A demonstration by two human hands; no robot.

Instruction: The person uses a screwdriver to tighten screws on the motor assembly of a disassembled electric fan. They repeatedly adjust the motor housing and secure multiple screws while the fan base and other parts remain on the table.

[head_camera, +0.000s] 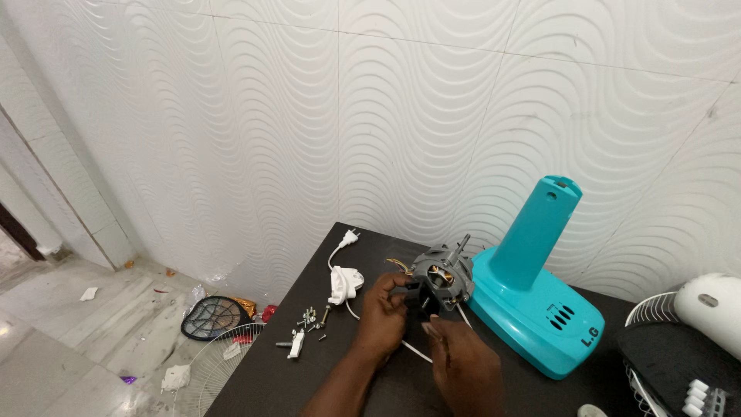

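A grey fan motor with copper windings and a protruding shaft sits on the dark table. My left hand grips a black part at the motor's near side. My right hand rests just below the motor, fingers curled toward that same black part. A white cord runs under my hands. Right beside the motor stands a turquoise fan base with its upright column.
A white plug and inline switch lie at the table's far left. Loose screws and a small white piece lie nearby. A white fan head and wire guard sit at the right edge. On the floor lie a fan grille and a racket-shaped swatter.
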